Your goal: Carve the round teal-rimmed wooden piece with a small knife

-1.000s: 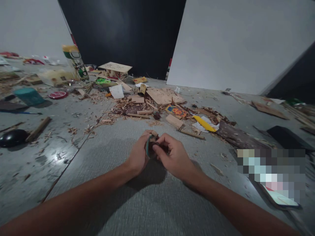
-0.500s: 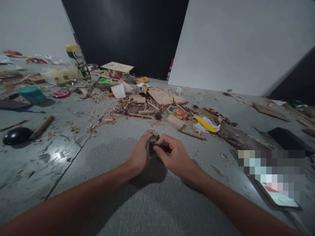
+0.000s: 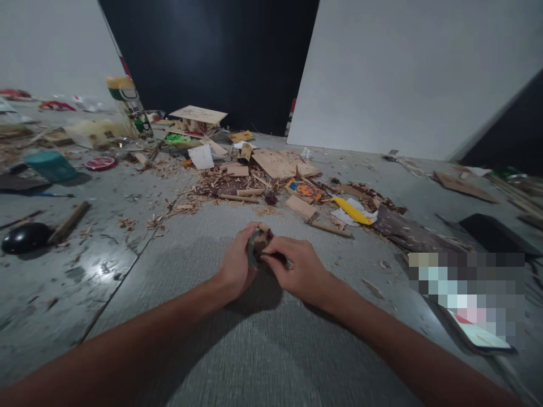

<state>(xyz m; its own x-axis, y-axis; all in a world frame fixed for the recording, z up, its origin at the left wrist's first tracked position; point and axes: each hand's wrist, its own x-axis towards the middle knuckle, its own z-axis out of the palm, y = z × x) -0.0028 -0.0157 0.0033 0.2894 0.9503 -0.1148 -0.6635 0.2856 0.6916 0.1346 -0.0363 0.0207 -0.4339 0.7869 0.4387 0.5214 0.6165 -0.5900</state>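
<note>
Just above the grey floor, my left hand [image 3: 236, 260] is wrapped round a small round brown piece with a teal rim [image 3: 255, 244]; its exact kind is unclear. A pale tan bit shows at its top edge. Thumb and finger of my right hand [image 3: 297, 263] are pinched together against the brown face of the piece. Whatever sits between those fingertips is too small to make out. Both forearms reach in from the lower corners, and a shadow falls on the floor beneath the hands.
Ahead lie wood shavings, a thin board [image 3: 280, 163], a colourful matchbox-like box [image 3: 304, 190] and a yellow strip [image 3: 352, 211]. To the left are a black rounded object [image 3: 26, 238], a stick [image 3: 70, 221] and a teal cup [image 3: 51, 165]. A lit phone [image 3: 483, 333] rests at right.
My left hand has turned the round piece slightly, so more of its brown face shows. My right fingertips stay at it. The whole view has shifted a little.
</note>
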